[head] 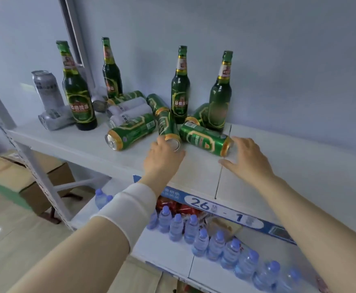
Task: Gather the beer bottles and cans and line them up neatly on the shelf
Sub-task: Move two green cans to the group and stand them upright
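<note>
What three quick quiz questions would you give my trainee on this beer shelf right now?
1. How many green bottles stand upright on the shelf?
2. True or false: the upright silver can stands left of every bottle.
3. The left hand grips: A) a bottle neck, B) the end of a lying green can, C) nothing?
Key: 1 four; 2 true; 3 B.
</note>
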The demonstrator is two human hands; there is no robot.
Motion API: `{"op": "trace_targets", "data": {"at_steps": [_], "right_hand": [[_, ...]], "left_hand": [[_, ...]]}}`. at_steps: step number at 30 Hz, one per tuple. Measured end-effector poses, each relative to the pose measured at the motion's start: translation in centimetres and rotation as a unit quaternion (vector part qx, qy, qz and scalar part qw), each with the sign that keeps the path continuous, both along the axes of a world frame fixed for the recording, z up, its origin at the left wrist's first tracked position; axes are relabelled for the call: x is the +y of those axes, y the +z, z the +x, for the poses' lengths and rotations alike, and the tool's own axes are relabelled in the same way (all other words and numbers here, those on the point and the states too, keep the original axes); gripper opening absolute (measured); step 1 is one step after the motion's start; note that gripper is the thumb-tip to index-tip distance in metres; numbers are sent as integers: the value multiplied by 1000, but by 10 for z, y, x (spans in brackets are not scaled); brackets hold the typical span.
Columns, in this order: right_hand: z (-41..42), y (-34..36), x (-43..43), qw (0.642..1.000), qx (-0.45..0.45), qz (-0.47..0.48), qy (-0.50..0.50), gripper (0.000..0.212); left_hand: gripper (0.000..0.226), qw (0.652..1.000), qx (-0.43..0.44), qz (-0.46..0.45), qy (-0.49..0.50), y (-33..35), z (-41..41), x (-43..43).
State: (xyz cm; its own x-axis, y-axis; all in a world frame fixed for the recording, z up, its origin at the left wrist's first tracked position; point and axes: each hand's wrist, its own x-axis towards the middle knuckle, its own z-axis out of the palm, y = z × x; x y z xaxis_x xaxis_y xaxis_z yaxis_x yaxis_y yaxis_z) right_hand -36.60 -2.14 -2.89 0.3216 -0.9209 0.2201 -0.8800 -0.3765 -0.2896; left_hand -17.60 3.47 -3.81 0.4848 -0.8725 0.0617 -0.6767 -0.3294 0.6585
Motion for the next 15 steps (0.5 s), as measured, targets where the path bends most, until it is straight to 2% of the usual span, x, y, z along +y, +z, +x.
{"op": "trace_targets", "data": {"at_steps": [4, 9, 15], "right_hand": [[11, -12, -50, 995, -89, 50, -18, 90], [29, -37, -85, 990, -116, 84, -5, 95], [33, -42, -86, 984, -173, 30, -1, 78]], "left_hand": [[86, 997, 49, -24, 59, -13, 27, -49], [102, 994, 87, -25, 63, -32, 38, -89], [86, 993, 100, -60, 31, -35, 45, -97]]}}
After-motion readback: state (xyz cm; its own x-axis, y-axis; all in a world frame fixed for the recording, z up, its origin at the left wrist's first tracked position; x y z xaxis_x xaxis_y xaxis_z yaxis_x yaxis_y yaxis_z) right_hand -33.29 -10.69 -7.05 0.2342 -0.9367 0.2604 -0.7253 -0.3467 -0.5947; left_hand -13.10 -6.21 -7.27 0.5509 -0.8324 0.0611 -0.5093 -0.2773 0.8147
